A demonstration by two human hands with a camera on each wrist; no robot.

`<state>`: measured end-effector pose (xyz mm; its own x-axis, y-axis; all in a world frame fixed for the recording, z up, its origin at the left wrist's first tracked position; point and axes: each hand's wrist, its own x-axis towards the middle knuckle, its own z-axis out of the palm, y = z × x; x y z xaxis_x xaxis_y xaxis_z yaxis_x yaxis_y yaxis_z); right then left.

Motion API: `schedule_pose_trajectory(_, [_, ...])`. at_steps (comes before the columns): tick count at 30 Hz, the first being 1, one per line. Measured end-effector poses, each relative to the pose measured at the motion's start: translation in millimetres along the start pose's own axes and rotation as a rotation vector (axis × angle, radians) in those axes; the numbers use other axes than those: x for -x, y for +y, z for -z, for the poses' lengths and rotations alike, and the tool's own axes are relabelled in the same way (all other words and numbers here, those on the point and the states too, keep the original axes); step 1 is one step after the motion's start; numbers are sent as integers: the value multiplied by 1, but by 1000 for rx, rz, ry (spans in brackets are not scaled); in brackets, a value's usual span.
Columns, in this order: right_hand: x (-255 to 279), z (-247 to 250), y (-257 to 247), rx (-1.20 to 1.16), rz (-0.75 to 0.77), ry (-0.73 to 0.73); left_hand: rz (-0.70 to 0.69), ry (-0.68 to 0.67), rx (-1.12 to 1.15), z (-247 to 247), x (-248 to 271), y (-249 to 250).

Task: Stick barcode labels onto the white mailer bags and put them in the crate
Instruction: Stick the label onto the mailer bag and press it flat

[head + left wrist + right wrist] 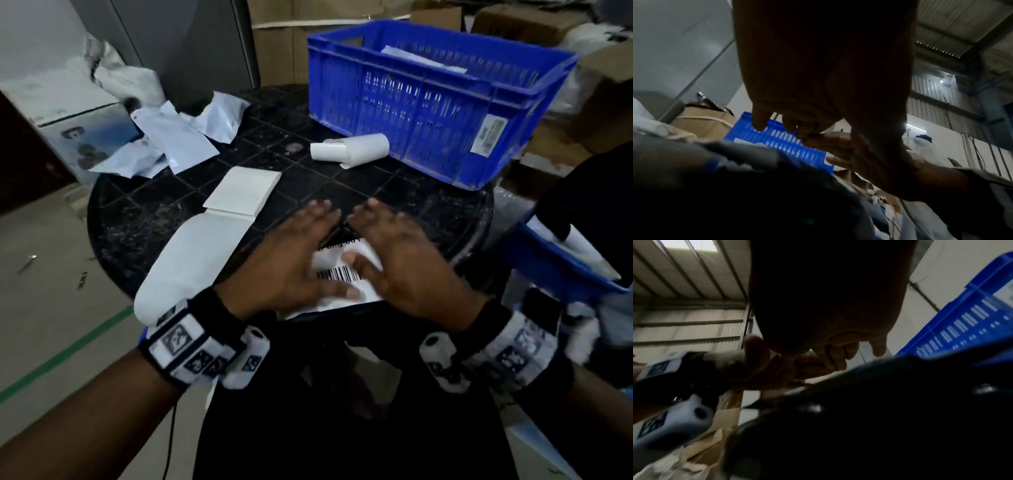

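A white mailer bag (337, 303) lies at the near edge of the round black table (137, 219). On it sits a barcode label (342, 270). My left hand (291, 253) and right hand (394, 250) both lie flat on the bag with fingers straight and spread, thumbs on the label. A fanfold strip of blank labels (205, 246) runs from a folded stack (243, 192) down past my left wrist. The blue crate (428, 102) stands at the far right of the table with white bags inside. In both wrist views the palms are dark and the crate (781, 141) (962, 327) shows beyond.
A pile of loose white mailer bags (174, 137) lies at the table's far left. A curled white liner roll (349, 149) rests against the crate's front. A second blue bin (565, 263) sits low at the right. Cardboard boxes (281, 44) stand behind.
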<state>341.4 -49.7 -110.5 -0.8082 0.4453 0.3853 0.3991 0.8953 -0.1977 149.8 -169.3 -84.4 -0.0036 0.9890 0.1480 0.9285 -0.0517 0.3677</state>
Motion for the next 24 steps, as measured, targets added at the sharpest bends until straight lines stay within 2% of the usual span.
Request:
schedule_pose_trajectory(3, [27, -29, -22, 84, 49, -134, 16, -267, -201, -26, 20, 12])
schedule_pose_trajectory(5, [38, -41, -21, 182, 32, -173, 40, -342, -303, -39, 30, 13])
schedule_pose_trajectory(7, [41, -43, -19, 246, -10, -180, 54, -325, -378, -48, 35, 11])
schedule_pose_trajectory(11, [52, -35, 0, 286, -112, -204, 71, -245, -376, -59, 38, 4])
schedule_pose_trajectory(17, [77, -11, 44, 127, -284, -244, 100, -246, -308, -51, 34, 0])
schedule_pose_trajectory(20, [77, -1, 45, 73, -271, -238, 101, -176, -142, -39, 32, -2])
schedule_pose_trajectory(24, [68, 4, 40, 36, -125, -216, 112, -156, 78, -23, 30, -7])
